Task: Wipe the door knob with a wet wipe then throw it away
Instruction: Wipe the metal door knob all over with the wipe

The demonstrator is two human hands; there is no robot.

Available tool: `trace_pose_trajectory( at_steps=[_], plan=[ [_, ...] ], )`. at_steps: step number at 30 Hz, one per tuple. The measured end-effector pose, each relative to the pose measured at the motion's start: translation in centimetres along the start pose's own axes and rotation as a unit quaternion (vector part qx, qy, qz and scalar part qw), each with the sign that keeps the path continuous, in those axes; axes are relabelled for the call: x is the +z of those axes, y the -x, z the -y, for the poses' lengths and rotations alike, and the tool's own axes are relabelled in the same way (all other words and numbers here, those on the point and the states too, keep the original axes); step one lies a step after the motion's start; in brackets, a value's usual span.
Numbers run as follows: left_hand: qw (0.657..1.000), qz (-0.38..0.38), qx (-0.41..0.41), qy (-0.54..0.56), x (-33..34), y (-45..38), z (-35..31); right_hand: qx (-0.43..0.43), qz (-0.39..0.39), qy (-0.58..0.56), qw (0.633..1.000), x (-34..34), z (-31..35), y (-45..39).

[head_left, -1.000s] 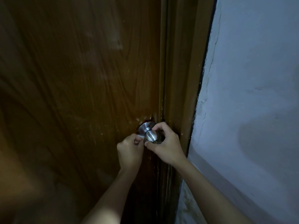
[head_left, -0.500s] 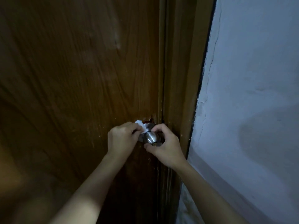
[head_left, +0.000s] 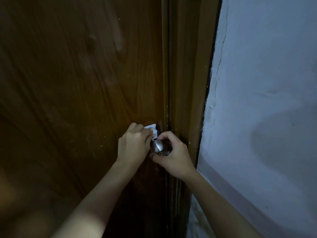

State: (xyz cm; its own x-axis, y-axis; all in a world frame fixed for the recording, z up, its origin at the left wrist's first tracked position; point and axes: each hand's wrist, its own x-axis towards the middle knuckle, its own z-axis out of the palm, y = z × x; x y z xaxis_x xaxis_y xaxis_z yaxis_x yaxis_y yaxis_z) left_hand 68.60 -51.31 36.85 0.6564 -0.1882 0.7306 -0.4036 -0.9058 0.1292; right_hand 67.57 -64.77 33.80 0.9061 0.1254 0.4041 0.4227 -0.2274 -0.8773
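Low centre of frame: we see the steel door knob [head_left: 157,147] on the dark wooden door [head_left: 77,83], close to the door frame [head_left: 187,66]. Our left hand [head_left: 133,146] is curled, pinching a white wet wipe [head_left: 152,128] against the knob's upper left side. Our right hand [head_left: 173,157] cups the knob from the right, thumb beneath, fingers bent over the top. Pale wall [head_left: 265,100] fills the right.

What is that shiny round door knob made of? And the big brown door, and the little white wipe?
The round silver door knob looks like brushed metal: grey with a soft sheen. The brown door looks like varnished wood or a wood-look surface, going by its grain lines and gloss. The crumpled white wet wipe in the left hand looks like thin soft cloth or paper; it bunches easily.
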Motion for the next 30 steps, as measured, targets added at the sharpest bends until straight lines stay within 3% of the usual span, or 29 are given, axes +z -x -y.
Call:
trace_pose_trajectory(
  at_steps=[7, 19, 24, 26, 30],
  plan=[
    [0.996, -0.042, -0.079, 0.018, 0.7, 2.5, 0.6, -0.003, -0.002, -0.002, 1.000, 0.0, 0.1, 0.0],
    [0.978, -0.038, -0.188, 0.077, 3.0, 4.9, -0.4, 0.015, -0.014, 0.002, 1.000, 0.1, 0.3, 0.6],
    [0.927, -0.006, -0.326, 0.183, 4.2, 6.4, -1.9, 0.103, -0.023, -0.167, 0.980, -0.5, 0.1, 1.6],
    [0.908, -0.026, -0.328, 0.258, 4.3, 6.5, -2.6, 0.165, -0.037, -0.266, 0.949, -0.7, -0.2, 2.1],
    [0.860, 0.020, -0.329, 0.389, 3.9, 6.4, -3.1, 0.266, -0.006, -0.290, 0.919, -0.4, -1.2, 2.6]
  ],
)
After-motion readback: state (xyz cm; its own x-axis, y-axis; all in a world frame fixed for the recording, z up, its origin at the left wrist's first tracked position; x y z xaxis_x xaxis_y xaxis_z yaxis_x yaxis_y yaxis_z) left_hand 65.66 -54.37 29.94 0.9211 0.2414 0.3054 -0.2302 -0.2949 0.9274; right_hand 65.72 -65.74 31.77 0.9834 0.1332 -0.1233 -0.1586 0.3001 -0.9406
